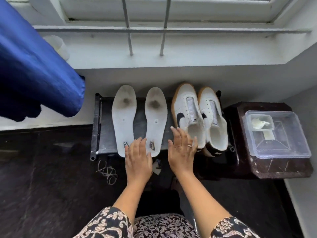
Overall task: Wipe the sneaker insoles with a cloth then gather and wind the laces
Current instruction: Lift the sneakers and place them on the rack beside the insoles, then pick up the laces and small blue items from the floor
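Two white insoles, the left insole (pixel 123 117) and the right insole (pixel 155 117), lie side by side on a low black rack (pixel 97 124), each with a dark worn patch near the toe. Two white sneakers (pixel 199 115) with gum soles and no laces stand to their right. My left hand (pixel 138 158) hovers flat with straight fingers over the insoles' heel ends. My right hand (pixel 182 150), wearing a ring, is spread open between the right insole and the nearer sneaker. A tangle of dark laces (pixel 108 171) lies on the floor below the rack. A white cloth scrap (pixel 157 169) shows between my hands.
A dark stone block (pixel 274 167) at the right carries a clear plastic box (pixel 277 134) with white material inside. A blue curtain (pixel 34 69) hangs at the upper left. A white window sill (pixel 171 60) with bars runs behind. The floor is dark.
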